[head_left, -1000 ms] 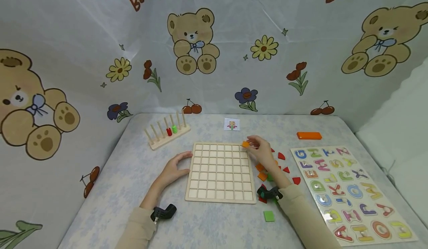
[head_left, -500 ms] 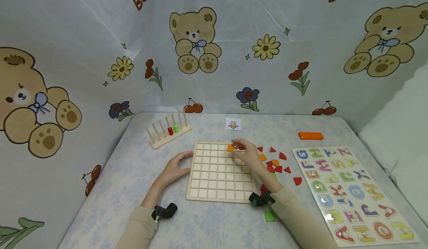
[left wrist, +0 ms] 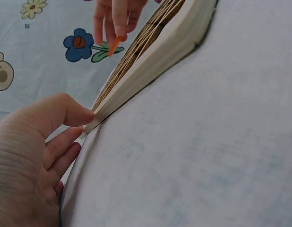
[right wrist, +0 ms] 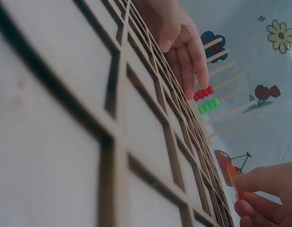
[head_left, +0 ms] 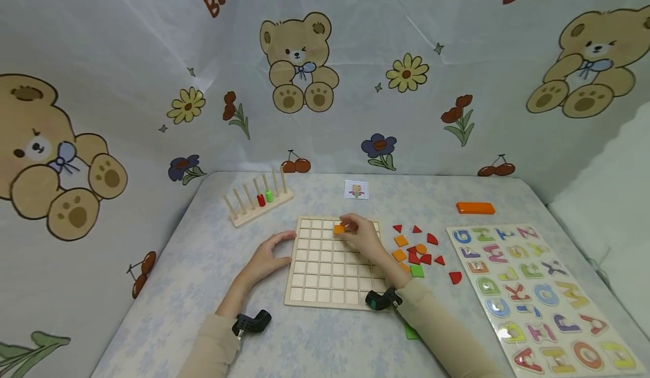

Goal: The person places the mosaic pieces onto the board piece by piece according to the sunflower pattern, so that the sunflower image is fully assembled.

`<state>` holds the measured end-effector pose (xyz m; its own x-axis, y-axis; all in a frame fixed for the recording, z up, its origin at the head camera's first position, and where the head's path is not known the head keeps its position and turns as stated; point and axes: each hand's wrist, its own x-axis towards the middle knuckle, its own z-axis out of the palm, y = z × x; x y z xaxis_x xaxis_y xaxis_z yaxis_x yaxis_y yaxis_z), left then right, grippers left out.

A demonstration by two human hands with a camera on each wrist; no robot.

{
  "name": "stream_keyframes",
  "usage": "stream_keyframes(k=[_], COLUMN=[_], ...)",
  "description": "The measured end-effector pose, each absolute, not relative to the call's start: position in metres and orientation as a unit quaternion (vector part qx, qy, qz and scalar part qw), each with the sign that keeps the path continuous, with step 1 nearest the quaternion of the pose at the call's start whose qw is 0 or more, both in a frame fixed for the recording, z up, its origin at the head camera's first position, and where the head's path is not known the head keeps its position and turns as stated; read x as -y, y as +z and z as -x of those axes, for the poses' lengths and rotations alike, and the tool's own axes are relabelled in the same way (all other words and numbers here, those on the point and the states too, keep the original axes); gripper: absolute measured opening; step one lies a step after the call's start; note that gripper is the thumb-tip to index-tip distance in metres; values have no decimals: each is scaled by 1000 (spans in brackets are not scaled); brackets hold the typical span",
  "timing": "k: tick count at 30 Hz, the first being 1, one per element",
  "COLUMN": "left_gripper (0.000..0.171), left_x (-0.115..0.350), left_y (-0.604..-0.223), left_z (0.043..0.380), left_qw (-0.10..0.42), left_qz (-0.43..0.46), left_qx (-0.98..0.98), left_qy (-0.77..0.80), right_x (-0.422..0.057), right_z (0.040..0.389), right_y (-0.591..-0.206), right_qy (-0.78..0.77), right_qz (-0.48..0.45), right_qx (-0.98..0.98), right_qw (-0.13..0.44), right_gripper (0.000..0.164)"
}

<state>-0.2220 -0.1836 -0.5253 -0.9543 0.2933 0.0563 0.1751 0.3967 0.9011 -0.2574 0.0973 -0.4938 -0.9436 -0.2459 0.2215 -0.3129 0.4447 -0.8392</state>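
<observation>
A wooden grid board (head_left: 290, 302) with rows of square cells lies in the middle of the table. My right hand (head_left: 361, 237) is over its upper part and pinches an orange square tile (head_left: 338, 229) between thumb and fingers. In the right wrist view the tile (right wrist: 233, 179) is held on edge, close over the far cells. At the board's left side rests my left hand (head_left: 265, 259), thumb and fingertips spread along the edge. The left wrist view shows its thumb (left wrist: 80, 111) touching the board's rim.
Loose red, orange and green pieces (head_left: 416, 271) lie right of the board. A peg rack (head_left: 259, 211) with red and green beads stands behind left, a small pattern card (head_left: 356, 189) at the back. An orange block (head_left: 475, 208) and a letter puzzle board (head_left: 518, 276) are at right.
My right hand has carried the orange tile leftward from the board's top right corner to over its upper middle cells. The left hand stays at the left edge.
</observation>
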Motion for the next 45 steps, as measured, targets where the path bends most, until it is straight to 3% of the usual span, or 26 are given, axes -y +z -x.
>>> stream_keyframes(k=[34, 45], left_gripper=[60, 59], left_x=[182, 183], left_y=[-525, -525], left_z=[222, 220], left_qw=[58, 51], left_qz=[-149, -146], left_qx=[-825, -833], left_qy=[541, 531], right_x=[-103, -133], right_z=[260, 261], right_y=[-503, -487], right_qy=[511, 501], right_qz=[-171, -153], right_qx=[843, 850], right_qw=[8, 58], right_gripper=[36, 36])
